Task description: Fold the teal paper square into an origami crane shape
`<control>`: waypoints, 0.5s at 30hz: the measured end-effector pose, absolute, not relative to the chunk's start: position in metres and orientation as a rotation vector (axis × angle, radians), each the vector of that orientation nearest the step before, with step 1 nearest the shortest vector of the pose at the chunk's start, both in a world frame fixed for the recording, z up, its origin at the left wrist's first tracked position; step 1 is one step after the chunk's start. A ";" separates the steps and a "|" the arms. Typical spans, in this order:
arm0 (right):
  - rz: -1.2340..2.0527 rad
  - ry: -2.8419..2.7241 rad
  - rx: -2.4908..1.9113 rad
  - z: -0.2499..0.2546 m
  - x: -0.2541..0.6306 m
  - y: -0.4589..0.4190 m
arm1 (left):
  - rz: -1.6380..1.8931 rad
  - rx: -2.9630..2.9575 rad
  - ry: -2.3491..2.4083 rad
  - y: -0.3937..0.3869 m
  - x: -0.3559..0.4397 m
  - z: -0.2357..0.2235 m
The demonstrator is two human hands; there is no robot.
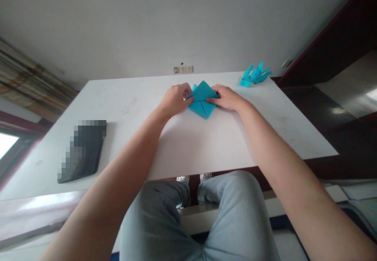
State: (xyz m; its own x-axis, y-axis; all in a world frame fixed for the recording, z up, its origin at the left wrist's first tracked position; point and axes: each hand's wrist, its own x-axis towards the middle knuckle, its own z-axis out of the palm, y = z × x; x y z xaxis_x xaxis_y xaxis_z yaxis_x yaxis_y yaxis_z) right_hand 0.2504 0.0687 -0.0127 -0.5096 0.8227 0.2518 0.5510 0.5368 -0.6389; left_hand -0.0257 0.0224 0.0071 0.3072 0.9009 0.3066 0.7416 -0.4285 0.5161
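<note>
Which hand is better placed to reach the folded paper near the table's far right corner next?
Probably the right hand: it's nearer the corner paper than the left hand. Both hold the blue sheet, so it would first let go.

The blue diamond-shaped folded paper [203, 92] looks matt, the white rectangular tabletop [203, 147] smooth, the grey-blue trousers [235, 210] matt denim-like cloth.

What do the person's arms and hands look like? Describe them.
The left arm and right arm are bare and slim toward the wrists: no sleeve, watch or band shows. The left hand and right hand are gloveless.
</note>
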 end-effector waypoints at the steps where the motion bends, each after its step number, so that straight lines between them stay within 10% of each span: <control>1: 0.641 -2.247 -1.120 -0.013 0.251 0.070 | 0.802 2.304 1.494 0.022 -0.026 0.008; 15: 0.648 -2.212 -1.207 -0.011 0.250 0.068 | 0.798 2.256 1.594 0.021 -0.022 0.007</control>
State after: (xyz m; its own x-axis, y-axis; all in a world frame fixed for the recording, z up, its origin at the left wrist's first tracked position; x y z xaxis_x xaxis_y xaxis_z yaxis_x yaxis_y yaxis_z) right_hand 0.2503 0.0676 -0.0109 -0.4582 0.8606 0.2224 0.6044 0.4851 -0.6320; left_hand -0.0217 0.0213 0.0074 0.2447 0.9278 0.2816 0.7816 -0.3607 0.5090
